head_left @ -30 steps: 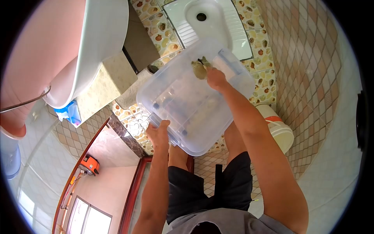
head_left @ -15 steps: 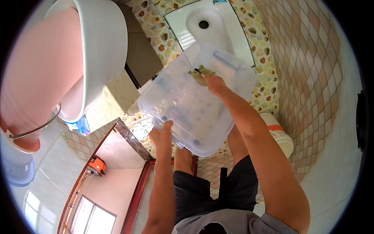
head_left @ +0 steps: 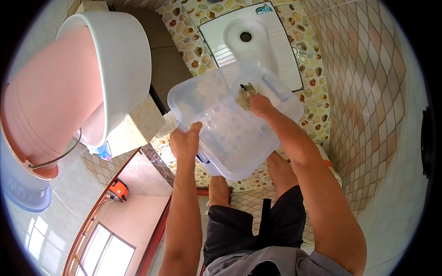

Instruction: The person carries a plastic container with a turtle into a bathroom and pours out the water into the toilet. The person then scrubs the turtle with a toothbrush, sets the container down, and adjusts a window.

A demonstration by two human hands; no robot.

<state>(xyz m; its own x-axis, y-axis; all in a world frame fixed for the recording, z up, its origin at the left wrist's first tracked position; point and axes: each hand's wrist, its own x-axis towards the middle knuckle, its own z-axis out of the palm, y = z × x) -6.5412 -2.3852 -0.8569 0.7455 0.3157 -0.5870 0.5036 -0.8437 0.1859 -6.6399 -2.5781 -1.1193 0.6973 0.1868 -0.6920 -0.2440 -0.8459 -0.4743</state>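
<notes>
Plastic, translucent, probably light and stiff but slick, our rectangular tub (head_left: 225, 138) hangs near the white squat toilet (head_left: 222, 40), best held by the rim (head_left: 171, 99) our left hand (head_left: 185, 141) grips as our right hand (head_left: 262, 105) clutches a greenish-brown cloth (head_left: 243, 100).

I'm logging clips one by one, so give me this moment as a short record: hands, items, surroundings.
left hand: left hand gripping the near-left edge of the translucent rectangular plastic container
right hand: right hand holding a crumpled olive-green cloth at the container's far right part
beyond container: white ceramic squat toilet, partly covered in view
left side: large pink plastic bucket, white plastic tub
floor: shell-and-pebble-patterned tiles
</notes>
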